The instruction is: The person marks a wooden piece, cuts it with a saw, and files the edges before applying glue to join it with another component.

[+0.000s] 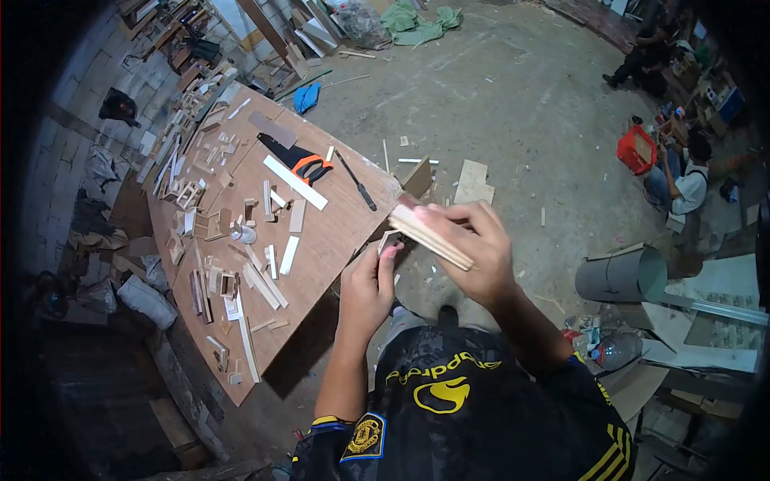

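Note:
My right hand [481, 252] is closed round a bundle of thin wooden strips [431, 240], which slants from the table corner towards me. Just left of it, my left hand [370, 282] pinches a small flat wooden piece [388, 240] between thumb and fingers. Both hands are beside the near right corner of the wooden table [333, 232]. A file with a black handle [363, 192] lies near that corner. Further back, a handsaw [298, 160] with an orange and black handle rests by a white strip [295, 183].
Small wooden frames [216, 224] and loose strips [261, 280] cover the table's left part. Boards [473, 183] lie on the floor beyond the corner. A person [686, 180] sits at the right near a red container [636, 150]. A grey cylinder [622, 276] is nearer.

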A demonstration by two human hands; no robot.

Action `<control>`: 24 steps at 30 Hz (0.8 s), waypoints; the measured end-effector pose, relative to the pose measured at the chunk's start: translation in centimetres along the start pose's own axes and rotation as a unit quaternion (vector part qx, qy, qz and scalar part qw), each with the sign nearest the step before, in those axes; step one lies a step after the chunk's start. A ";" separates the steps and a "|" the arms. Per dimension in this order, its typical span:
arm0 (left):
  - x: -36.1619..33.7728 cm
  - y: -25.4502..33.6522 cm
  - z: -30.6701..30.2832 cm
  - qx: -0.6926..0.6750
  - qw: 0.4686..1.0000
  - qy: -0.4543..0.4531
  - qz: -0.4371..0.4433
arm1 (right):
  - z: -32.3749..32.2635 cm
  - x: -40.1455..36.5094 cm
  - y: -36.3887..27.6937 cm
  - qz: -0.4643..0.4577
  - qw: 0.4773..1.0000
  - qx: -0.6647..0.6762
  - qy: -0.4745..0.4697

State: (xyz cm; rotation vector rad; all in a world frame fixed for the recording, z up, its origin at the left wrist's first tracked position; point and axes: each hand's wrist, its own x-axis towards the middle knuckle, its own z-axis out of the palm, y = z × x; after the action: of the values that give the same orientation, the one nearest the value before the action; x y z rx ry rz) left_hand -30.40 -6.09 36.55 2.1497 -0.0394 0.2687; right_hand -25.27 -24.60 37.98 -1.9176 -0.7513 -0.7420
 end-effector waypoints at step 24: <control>0.5 -11.3 -9.5 -0.180 0.951 0.100 -0.229 | 7.0 -2.8 0.1 0.186 0.958 0.165 -0.142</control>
State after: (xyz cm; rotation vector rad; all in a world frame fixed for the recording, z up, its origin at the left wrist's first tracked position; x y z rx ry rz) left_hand -30.11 8.12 32.53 1.7004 0.4866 0.1882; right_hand -25.65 -18.90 33.09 -1.7983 -0.6128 -0.0985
